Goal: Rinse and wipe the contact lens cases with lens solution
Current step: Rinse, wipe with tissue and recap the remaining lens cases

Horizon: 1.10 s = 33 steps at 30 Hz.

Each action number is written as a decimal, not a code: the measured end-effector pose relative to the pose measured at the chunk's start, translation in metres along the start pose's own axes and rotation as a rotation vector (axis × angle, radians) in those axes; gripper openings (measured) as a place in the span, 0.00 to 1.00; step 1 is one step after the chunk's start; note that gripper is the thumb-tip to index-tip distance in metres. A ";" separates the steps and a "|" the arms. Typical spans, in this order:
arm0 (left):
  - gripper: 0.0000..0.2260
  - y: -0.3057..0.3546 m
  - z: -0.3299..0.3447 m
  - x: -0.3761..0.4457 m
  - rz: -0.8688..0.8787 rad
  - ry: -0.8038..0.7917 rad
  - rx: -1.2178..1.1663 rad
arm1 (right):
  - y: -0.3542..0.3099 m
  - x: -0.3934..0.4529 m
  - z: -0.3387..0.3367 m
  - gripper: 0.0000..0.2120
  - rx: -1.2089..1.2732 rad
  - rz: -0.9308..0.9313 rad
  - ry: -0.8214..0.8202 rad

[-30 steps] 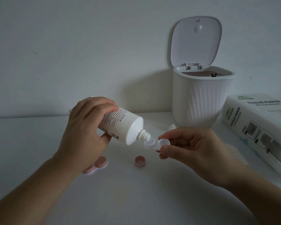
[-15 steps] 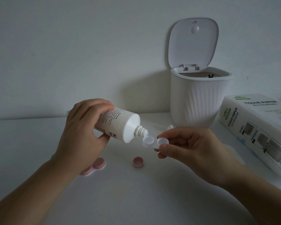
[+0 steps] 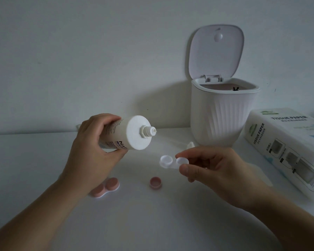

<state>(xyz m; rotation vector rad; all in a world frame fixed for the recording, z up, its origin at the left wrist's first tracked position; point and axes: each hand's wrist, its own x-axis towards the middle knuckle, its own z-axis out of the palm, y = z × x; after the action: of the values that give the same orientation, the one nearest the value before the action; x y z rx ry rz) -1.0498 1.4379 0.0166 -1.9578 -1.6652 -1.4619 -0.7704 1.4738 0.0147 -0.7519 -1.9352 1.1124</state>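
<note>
The bottle [image 3: 124, 135] is gripped in the left hand [image 3: 96, 142], nozzle level; the open white case [image 3: 172, 162] is pinched by the right hand [image 3: 212, 171] above the tabletop [image 3: 152, 223]. If tipped, solution could be spilled.

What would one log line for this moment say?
left hand: holds bottle, nozzle clear of case | right hand: pinches white case, wells open | pink case: on table
</note>
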 end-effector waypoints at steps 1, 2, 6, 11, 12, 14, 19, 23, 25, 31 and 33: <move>0.30 -0.001 0.000 0.000 -0.028 0.006 -0.017 | 0.001 0.000 0.000 0.12 -0.030 -0.002 0.007; 0.30 -0.001 -0.001 -0.001 -0.054 0.010 -0.035 | 0.002 0.000 0.000 0.12 -0.057 -0.005 0.011; 0.30 -0.003 -0.002 0.000 -0.130 0.020 -0.094 | 0.003 0.001 0.000 0.13 -0.059 0.037 0.013; 0.30 -0.003 -0.003 -0.001 -0.188 0.024 -0.130 | -0.005 -0.003 -0.002 0.15 -0.185 0.124 -0.010; 0.30 -0.003 -0.003 -0.001 -0.192 0.022 -0.137 | -0.006 -0.006 -0.003 0.15 -0.235 0.133 -0.009; 0.30 -0.004 -0.003 0.000 -0.201 0.012 -0.145 | -0.007 -0.013 -0.005 0.14 -0.362 0.140 -0.018; 0.28 -0.003 -0.001 -0.001 -0.221 -0.010 -0.149 | -0.006 -0.031 -0.005 0.11 -0.378 0.150 -0.028; 0.27 -0.002 -0.001 -0.002 -0.239 -0.026 -0.166 | -0.003 -0.037 -0.006 0.11 -0.461 0.186 -0.058; 0.27 -0.002 -0.002 -0.002 -0.246 -0.029 -0.172 | -0.002 -0.037 -0.007 0.10 -0.492 0.209 -0.081; 0.27 0.001 -0.001 -0.003 -0.243 -0.036 -0.182 | 0.001 -0.032 -0.006 0.12 -0.613 0.215 -0.120; 0.28 0.000 -0.001 -0.003 -0.240 -0.035 -0.179 | 0.001 -0.031 -0.005 0.13 -0.649 0.210 -0.138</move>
<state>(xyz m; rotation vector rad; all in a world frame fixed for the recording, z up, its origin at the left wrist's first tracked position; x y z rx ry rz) -1.0504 1.4353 0.0150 -1.9348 -1.9002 -1.7252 -0.7496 1.4522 0.0051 -1.2722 -2.4080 0.6484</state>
